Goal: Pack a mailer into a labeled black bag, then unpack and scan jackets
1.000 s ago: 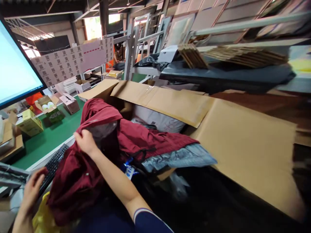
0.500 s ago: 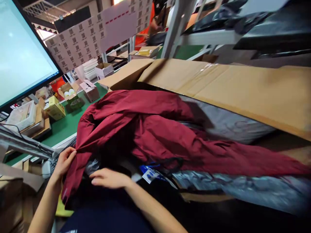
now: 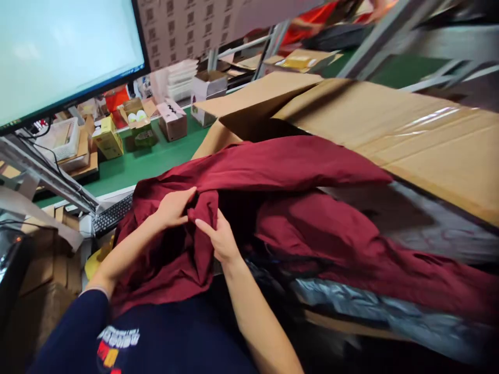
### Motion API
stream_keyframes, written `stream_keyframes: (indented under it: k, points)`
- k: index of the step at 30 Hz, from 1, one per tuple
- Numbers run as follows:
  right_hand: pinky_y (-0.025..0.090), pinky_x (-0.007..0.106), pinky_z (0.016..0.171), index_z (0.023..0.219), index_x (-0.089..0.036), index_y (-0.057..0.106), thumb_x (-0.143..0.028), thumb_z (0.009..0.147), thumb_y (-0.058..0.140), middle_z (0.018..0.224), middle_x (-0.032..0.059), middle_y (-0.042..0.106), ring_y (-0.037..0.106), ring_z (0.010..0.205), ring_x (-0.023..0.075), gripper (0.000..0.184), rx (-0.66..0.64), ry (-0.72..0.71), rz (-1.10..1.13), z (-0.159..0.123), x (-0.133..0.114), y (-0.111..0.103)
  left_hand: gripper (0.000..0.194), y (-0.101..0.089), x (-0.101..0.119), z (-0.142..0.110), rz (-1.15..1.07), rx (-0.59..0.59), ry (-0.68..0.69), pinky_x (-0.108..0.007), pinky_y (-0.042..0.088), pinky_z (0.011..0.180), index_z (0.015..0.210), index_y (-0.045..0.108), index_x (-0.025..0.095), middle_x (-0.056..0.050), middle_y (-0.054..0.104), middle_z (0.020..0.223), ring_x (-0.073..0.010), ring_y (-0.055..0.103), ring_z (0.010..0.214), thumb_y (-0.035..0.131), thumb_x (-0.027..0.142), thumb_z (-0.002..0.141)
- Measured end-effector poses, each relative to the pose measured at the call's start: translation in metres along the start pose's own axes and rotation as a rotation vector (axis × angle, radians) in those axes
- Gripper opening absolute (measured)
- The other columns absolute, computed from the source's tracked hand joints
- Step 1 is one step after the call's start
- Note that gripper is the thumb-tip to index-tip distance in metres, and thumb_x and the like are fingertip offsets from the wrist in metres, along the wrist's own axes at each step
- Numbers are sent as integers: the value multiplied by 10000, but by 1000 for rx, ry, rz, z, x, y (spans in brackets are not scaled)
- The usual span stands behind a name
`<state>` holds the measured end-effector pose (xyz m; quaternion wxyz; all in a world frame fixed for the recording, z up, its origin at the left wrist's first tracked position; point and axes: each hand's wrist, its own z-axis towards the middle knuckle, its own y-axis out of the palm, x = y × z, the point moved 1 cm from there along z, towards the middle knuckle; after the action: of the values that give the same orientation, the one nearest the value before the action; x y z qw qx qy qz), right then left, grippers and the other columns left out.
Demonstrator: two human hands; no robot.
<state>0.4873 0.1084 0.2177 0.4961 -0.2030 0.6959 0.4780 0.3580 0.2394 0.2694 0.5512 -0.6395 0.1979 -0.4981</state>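
Observation:
A dark red jacket (image 3: 304, 161) lies spread over an open cardboard box, one part draped down against my body. My left hand (image 3: 174, 209) is closed on a fold of it, just left of the middle. Right beside it, my right hand (image 3: 223, 240) pinches the same bunched fabric between thumb and fingers. The jacket's black inside shows below the fold. A long red stretch of cloth trails off to the right, over grey plastic bags (image 3: 351, 301) in the box.
The cardboard box (image 3: 436, 140) has its flaps raised at the back right. A monitor (image 3: 70, 57) stands at upper left, above a black keyboard (image 3: 113, 214). Small boxes, one a yellow carton (image 3: 107, 137), line the green table (image 3: 156, 156). A person's orange sleeve (image 3: 312, 23) shows behind.
My left hand has moved from the jacket's left edge toward the middle. My right hand, free before, has risen and taken hold of the fabric. The view has swung left.

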Motion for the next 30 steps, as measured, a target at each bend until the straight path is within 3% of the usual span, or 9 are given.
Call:
stream_keyframes:
  k: [2, 5, 8, 11, 14, 16, 21, 25, 30]
  points:
    - [555, 442, 1047, 1173, -229, 700, -255, 588, 903, 1124, 40, 766, 729, 1027, 242, 620, 76, 41, 57, -21, -1, -32, 360, 9, -10, 19, -181, -75, -77, -381, 526, 954, 1065, 736, 136, -104, 754, 1098, -270, 685, 1032, 706, 339, 769]
    - [621, 427, 925, 1034, -212, 731, -280, 592, 852, 950, 20, 782, 751, 877, 228, 463, 364, 109, 211, -44, 2, -90, 211, 0, -43, -1, -582, 172, -359, -300, 532, 800, 807, 699, 139, -24, 704, 810, -182, 651, 812, 740, 331, 729]
    - [630, 447, 927, 921, -171, 732, -367, 636, 823, 872, 48, 777, 758, 907, 262, 358, 585, 215, 236, -68, 16, -129, 227, -20, -78, -40, -748, 459, -623, -327, 548, 845, 977, 674, 131, -38, 703, 892, -163, 651, 853, 571, 296, 860]
    - [616, 466, 973, 938, -160, 734, -371, 617, 858, 910, 67, 784, 756, 969, 282, 404, 688, 247, 181, -96, 28, -140, 331, -24, -92, -70, -649, 480, -721, -444, 537, 948, 1163, 632, 104, -96, 704, 1024, -229, 670, 977, 445, 235, 923]
    - [563, 482, 1070, 1021, -194, 736, -387, 610, 883, 1021, 58, 786, 729, 1086, 276, 477, 680, 160, 190, -127, 34, -136, 541, -3, -74, -92, -120, 394, -633, -541, 421, 1115, 1384, 540, 55, -211, 607, 1357, -350, 571, 1279, 579, 169, 857]
    - [506, 513, 1137, 1053, -217, 739, -483, 671, 849, 1098, 70, 777, 687, 1190, 282, 479, 614, 168, 232, -147, 39, -132, 677, 21, -47, -100, 192, 332, -377, -579, 275, 1222, 1513, 434, 74, -245, 437, 1560, -379, 410, 1459, 620, 202, 874]
    - [443, 540, 1178, 1087, -280, 760, -743, 836, 596, 1284, 99, 715, 560, 1373, 294, 552, 509, 211, 203, -175, 41, -114, 694, 89, 24, -81, -8, -119, 412, -490, 276, 1252, 1485, 516, 161, -188, 476, 1568, -336, 387, 1495, 681, 462, 882]
    - [412, 522, 1197, 1186, -310, 727, -778, 806, 591, 1367, 60, 668, 521, 1410, 281, 618, 611, 85, 193, -169, 24, -97, 364, 107, 49, -37, -163, -460, 342, -370, 496, 1018, 1154, 728, 170, -109, 755, 1124, -271, 682, 1090, 681, 368, 852]
    - [343, 537, 1233, 1373, -248, 571, -544, 563, 887, 1454, 99, 593, 523, 1395, 307, 919, 535, 9, 39, -160, 11, -81, 258, 67, 58, -5, -173, -602, 146, -253, 444, 652, 829, 769, 137, -37, 712, 755, -172, 627, 675, 721, 386, 779]
